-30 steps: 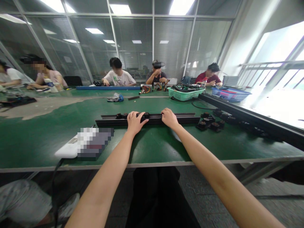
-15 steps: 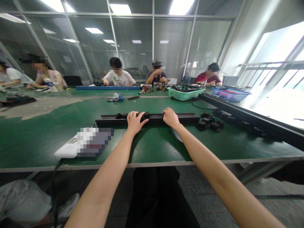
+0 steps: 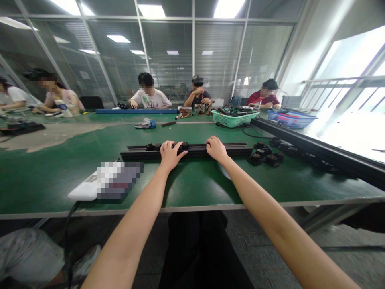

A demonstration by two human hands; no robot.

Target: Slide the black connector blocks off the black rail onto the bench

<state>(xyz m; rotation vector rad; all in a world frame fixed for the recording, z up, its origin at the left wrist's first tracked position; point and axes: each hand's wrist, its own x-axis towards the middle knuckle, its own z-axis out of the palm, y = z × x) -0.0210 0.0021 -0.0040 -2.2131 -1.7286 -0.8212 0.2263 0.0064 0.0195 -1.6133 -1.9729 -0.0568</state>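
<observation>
the left hand (image 3: 171, 155) arches over the long black grooved rail (image 3: 141, 155), thumb and fingers apart, next to small black blocky parts (image 3: 158, 146); whether it grips cannot be told. the right hand (image 3: 215, 149) is curled at that rail, its hold hidden. the rail lies crosswise on the green-topped table (image 3: 198, 184).

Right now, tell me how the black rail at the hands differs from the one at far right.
The near rail lies crosswise; the side rail slants from far to near. The near rail shows both ends; the side rail runs out of the picture. The left hand and right hand are at the near rail, neither at the side rail. Both are black and straight.
</observation>
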